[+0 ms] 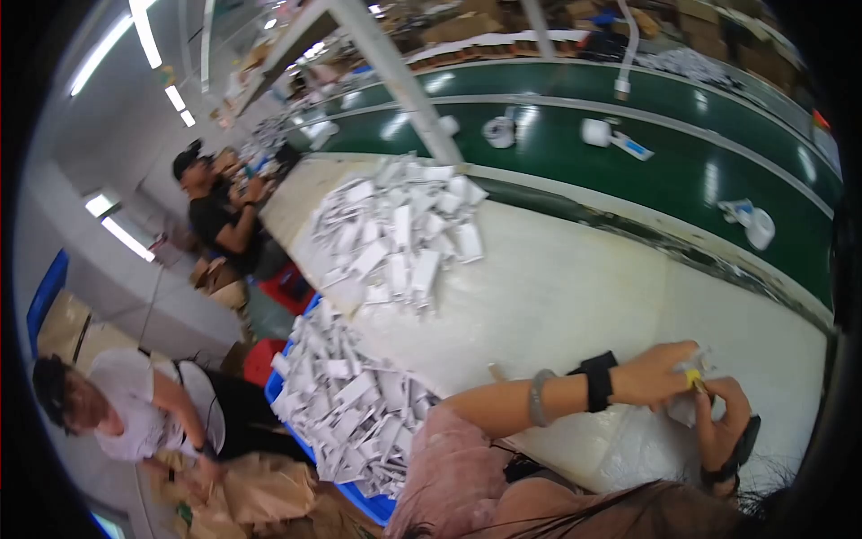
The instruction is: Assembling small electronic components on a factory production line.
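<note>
Over the right part of the pale worktop (530, 305), my left hand (655, 373) and my right hand (725, 415) meet with fingers closed. Between them is a small white piece with a yellow patch (692, 376); its kind is blurred and partly covered by the fingers. My left hand grips it from the left, and my right fingertips pinch at it from the right. Something whitish (684, 410) shows just under my fingers. Black bands circle both wrists.
Flat white pieces form a pile (395, 225) on the worktop; more fill a blue bin (272, 388) at its left edge. Along the far side, a green conveyor (557, 148) carries white rolls (594, 133). Two people (224, 211) are on the left, one handling brown paper (260, 490).
</note>
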The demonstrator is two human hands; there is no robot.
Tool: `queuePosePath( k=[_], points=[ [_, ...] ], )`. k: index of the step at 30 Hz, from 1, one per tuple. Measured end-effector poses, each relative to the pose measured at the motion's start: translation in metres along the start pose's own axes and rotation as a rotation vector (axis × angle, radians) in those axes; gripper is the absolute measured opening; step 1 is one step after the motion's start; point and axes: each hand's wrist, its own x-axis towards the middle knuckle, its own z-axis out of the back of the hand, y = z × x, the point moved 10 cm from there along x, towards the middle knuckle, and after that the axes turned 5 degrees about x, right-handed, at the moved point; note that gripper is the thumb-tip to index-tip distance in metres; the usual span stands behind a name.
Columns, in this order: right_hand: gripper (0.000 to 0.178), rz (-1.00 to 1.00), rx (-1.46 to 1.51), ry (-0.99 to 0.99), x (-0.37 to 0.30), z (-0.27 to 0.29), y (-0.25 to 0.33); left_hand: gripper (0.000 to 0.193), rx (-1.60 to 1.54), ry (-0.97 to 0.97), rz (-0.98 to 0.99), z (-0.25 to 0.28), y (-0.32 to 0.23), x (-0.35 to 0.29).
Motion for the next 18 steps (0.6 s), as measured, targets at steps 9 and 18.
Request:
queuePosePath(
  k=[9, 18],
  points=[
    [0.019, 0.043, -0.032, -0.058, 0.013, 0.002, 0.0, 0.035, -0.037, -0.048, 0.027, 0.015, 0.021, 0.0],
    [0.022, 0.166, -0.067, 0.026, 0.007, 0.006, 0.001, 0.037, 0.004, -0.025, 0.031, 0.006, 0.001, -0.003]
  ],
)
